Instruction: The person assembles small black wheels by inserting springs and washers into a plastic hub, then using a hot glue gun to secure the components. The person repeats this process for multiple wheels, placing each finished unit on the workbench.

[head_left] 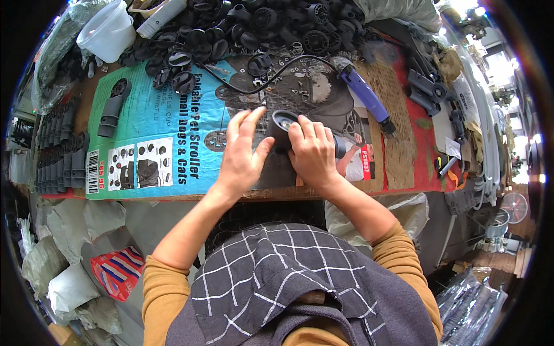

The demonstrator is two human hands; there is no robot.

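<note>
My right hand (313, 149) is closed around a black plastic stroller fitting (279, 134). Its round, hollow end faces up between my hands, and another end sticks out past my right fingers. Just left of the fitting is my left hand (239, 154), its fingers spread and the thumb close to the fitting's side. Nothing shows in that hand. Under both hands lies a printed cardboard sheet (202, 124) in blue and green. A blue electric screwdriver (365, 95) with a black cord rests on the right of the sheet.
Black plastic wheel parts (254, 29) are heaped along the back. Small nuts and washers (297, 86) are scattered before them. Grey-black fittings (60, 155) stand in rows at the left, and one fitting (114, 108) lies apart. A white bucket (108, 34) stands at the back left.
</note>
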